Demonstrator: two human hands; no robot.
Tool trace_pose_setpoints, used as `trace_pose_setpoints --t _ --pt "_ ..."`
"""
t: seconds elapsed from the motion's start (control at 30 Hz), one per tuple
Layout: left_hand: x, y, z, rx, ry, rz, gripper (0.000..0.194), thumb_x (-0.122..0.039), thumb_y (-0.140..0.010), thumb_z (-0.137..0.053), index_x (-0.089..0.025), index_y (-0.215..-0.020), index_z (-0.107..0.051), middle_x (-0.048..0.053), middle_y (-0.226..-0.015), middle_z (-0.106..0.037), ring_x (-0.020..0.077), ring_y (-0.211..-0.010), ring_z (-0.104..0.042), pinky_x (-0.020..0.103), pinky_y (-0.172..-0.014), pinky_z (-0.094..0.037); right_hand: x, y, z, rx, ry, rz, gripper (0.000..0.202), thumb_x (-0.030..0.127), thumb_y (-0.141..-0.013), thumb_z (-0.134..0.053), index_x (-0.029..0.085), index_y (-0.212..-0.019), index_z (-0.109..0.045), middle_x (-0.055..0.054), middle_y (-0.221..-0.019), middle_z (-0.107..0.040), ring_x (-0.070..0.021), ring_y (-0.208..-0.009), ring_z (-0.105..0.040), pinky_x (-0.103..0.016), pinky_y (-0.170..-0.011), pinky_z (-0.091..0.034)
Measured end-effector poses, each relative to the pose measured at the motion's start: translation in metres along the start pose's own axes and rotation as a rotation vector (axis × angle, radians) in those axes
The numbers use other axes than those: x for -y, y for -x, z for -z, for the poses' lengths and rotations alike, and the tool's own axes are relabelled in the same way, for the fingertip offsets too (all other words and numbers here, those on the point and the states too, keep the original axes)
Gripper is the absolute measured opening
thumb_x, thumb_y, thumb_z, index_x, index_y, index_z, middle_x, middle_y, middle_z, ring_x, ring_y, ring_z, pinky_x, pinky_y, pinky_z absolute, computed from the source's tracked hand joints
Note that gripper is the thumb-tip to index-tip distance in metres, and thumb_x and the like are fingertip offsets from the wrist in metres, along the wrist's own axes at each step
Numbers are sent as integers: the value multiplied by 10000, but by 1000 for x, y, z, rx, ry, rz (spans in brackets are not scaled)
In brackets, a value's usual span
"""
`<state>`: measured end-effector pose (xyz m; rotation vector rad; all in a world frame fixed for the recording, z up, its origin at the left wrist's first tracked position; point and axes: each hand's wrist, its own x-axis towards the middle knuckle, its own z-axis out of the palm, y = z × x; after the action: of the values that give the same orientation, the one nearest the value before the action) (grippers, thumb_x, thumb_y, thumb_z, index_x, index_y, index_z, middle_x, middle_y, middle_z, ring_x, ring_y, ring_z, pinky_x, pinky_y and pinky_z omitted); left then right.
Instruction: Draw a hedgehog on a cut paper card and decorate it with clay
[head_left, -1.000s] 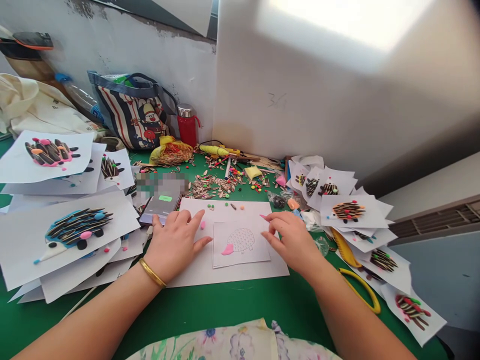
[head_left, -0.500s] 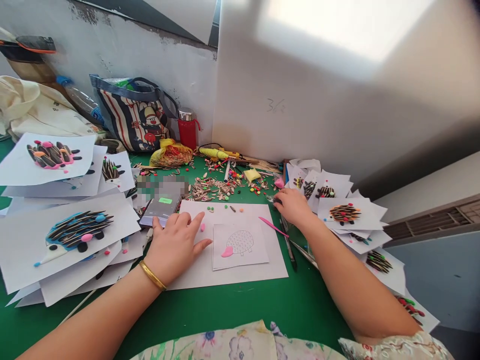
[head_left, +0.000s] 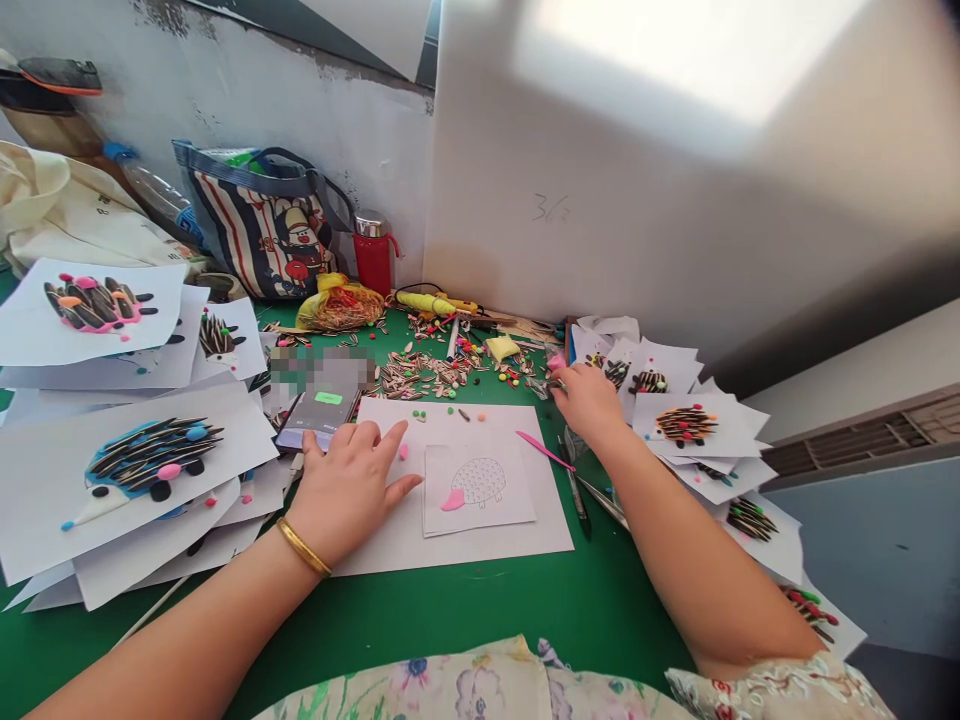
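Note:
My left hand (head_left: 352, 490) lies spread and open on the left part of a large white sheet (head_left: 465, 556), its fingers beside a dark phone (head_left: 319, 410). On the sheet is a small paper (head_left: 517, 500) with a hedgehog outline (head_left: 480, 480), its snout filled with pink clay (head_left: 453, 499). A small pink lump (head_left: 403, 452) sits near my left fingertips. Past the sheet's upper right corner, my right hand (head_left: 589, 405) has bent, closed fingers beside clear plastic (head_left: 537, 386) and a pink clay lump (head_left: 556, 361). What those fingers hold is hidden.
Finished hedgehog pictures are stacked at left (head_left: 150, 470) and right (head_left: 686, 425). Sunflower seeds (head_left: 412, 375) and coloured balls are scattered behind the sheet. A pink plastic tool (head_left: 544, 450), a pen (head_left: 576, 490) and scissors (head_left: 604, 502) lie right. A red flask (head_left: 373, 260) stands behind.
My right hand has shifted slightly away from me, towards the pink clay lump; a dark bit seen at its fingertips no longer shows. My left hand stays in place.

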<state>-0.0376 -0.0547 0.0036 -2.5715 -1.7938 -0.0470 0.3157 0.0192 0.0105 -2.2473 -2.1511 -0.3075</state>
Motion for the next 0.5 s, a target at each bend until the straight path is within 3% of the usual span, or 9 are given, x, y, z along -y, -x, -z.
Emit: trace_pose_setpoints --t 0.13,0.23,0.5 --pt "0 0 -1 -5 21 6 610 -530 -927 -506 -256 -1468 -436 151 -1217 -576 346 -1169 -480 678 -1087 -231 4 13 2 125 42 9 238 300 -928 -521 219 -986 -738 -104 -989 -725 -262 -937 -628 -348 -760 -445" --pt "-1 1 -1 -11 26 2 619 -533 -926 -509 -243 -1468 -437 155 -1212 -577 350 -1176 -476 684 -1084 -235 9 19 0 195 39 28 193 295 -889 -579 226 -957 -745 -91 -969 -738 -247 -878 -653 -331 -717 -444" --pt "-1 1 2 30 38 16 626 -541 -928 -504 -248 -1475 -421 155 -1243 -568 353 -1195 -465 713 -1085 -213 20 26 11 184 4 -22 216 231 -888 -532 216 -1006 -713 -91 -905 -740 -254 -818 -662 -323 -669 -426"
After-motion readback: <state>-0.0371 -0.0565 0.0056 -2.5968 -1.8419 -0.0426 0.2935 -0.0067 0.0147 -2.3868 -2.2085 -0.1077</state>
